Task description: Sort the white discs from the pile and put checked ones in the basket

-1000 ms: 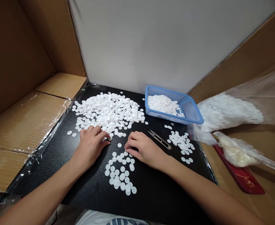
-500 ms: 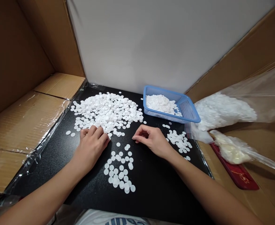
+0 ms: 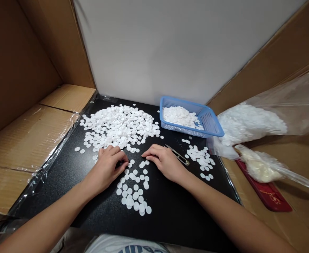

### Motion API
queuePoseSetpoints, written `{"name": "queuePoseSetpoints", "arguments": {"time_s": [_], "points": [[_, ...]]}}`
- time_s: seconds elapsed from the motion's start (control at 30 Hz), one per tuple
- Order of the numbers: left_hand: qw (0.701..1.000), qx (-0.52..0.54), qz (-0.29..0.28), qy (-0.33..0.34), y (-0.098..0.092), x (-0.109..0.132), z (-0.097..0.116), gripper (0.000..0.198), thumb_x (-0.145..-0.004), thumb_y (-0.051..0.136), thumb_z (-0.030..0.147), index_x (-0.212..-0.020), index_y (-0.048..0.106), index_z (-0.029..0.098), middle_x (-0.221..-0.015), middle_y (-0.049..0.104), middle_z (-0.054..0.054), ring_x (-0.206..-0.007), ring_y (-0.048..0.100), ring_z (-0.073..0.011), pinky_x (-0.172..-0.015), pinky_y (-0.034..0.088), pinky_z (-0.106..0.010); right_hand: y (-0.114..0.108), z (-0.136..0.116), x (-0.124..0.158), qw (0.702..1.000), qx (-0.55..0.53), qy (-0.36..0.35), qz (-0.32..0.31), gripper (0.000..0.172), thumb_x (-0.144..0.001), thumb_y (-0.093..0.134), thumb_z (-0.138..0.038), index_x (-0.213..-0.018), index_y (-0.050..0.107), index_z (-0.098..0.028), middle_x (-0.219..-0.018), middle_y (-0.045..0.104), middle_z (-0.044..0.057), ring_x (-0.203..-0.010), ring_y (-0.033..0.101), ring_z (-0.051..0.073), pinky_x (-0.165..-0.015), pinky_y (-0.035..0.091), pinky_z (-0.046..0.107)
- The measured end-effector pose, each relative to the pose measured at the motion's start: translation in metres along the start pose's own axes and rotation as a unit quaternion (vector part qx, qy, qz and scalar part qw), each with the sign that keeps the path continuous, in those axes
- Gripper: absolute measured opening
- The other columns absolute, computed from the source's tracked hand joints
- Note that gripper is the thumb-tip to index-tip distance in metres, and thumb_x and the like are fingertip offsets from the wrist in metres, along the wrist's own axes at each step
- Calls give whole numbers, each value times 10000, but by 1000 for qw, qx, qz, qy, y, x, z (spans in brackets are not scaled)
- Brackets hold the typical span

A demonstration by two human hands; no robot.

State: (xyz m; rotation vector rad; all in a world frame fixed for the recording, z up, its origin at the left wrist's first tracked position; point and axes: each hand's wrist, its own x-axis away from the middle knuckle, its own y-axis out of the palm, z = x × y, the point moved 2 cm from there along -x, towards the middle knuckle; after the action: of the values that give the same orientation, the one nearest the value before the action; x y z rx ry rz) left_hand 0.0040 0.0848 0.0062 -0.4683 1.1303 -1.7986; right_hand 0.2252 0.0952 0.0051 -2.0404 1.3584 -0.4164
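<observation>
My left hand rests at the near edge of a large heap of small white discs, fingers curled and thumb pinched in against a white disc. Across from it, my right hand is closed, fingertips together and pointing left; whatever they hold, if anything, is too small to make out. One disc lies just below its thumb. Metal thread snips lie partly behind the right hand. Between and below the hands, a looser group of discs is spread on the black tabletop.
A blue plastic basket holding more discs stands at the back right. Nearer lies a smaller group of discs. Farther right are clear bags, one of white pieces, one yellowish, and a red flat object. Cardboard walls the left.
My left hand has moved right and slightly nearer, pinching at a disc beside the loose group. My right hand has shifted a little left, and the snips now show behind it.
</observation>
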Motion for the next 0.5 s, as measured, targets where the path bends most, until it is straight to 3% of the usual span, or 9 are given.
{"name": "queuePoseSetpoints", "arguments": {"time_s": [0.23,0.4,0.5], "points": [[996,50,68,-4,-10,0,-2,191,-976,430,144,-996,607,213,-928,636,-36,-876,581,-204,-773,441,-344,9,-13,5,999,-16,4,-48,234,-914,603,-69,-1025,762,-201,-935,667,43,-849,655,159,-778,520,278],[991,120,18,49,-3,4,3,302,-937,385,67,-1115,579,213,-1049,668,-53,-955,625,-188,-830,504,-333,19,-27,13,996,-46,-4,-81,114,-865,701,-101,-877,756,-200,-878,678,16,-783,649,143,-718,502,258],[990,129,-5,53,1,5,5,340,-895,401,39,-1128,578,213,-1060,672,-50,-955,625,-188,-815,509,-332,19,-27,14,998,-43,-11,-50,114,-874,686,-104,-834,730,-201,-827,661,7,-748,636,143,-682,494,258]]}}
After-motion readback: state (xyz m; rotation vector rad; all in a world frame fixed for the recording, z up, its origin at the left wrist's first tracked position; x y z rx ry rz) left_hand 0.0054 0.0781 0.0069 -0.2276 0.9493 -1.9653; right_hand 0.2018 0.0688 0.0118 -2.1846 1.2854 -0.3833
